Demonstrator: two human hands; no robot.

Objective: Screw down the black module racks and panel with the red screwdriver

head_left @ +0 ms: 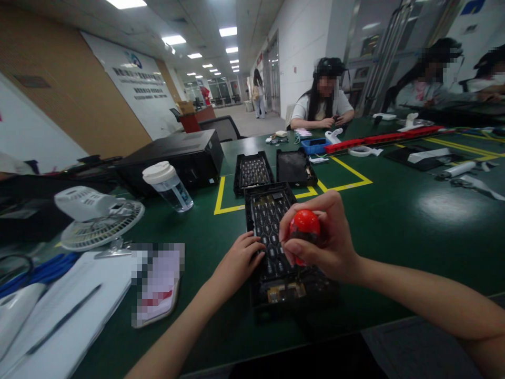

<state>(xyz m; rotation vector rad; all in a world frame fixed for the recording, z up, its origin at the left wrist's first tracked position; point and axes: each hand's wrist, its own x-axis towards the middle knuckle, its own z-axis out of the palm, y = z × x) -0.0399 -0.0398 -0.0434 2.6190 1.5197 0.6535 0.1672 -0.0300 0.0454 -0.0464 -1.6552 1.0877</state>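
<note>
My left hand (240,258) lies flat, fingers spread on the left edge of the black keyboard frame (276,237), whose long axis points away from me. My right hand (323,242) is curled tight around a red-handled tool (304,225) above it. Bare green table (414,221) lies open further right.

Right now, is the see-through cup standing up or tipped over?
Standing up, leaning only slightly. The clear cup rests on its base on the green table, white lid on top, beside the small fan.
</note>
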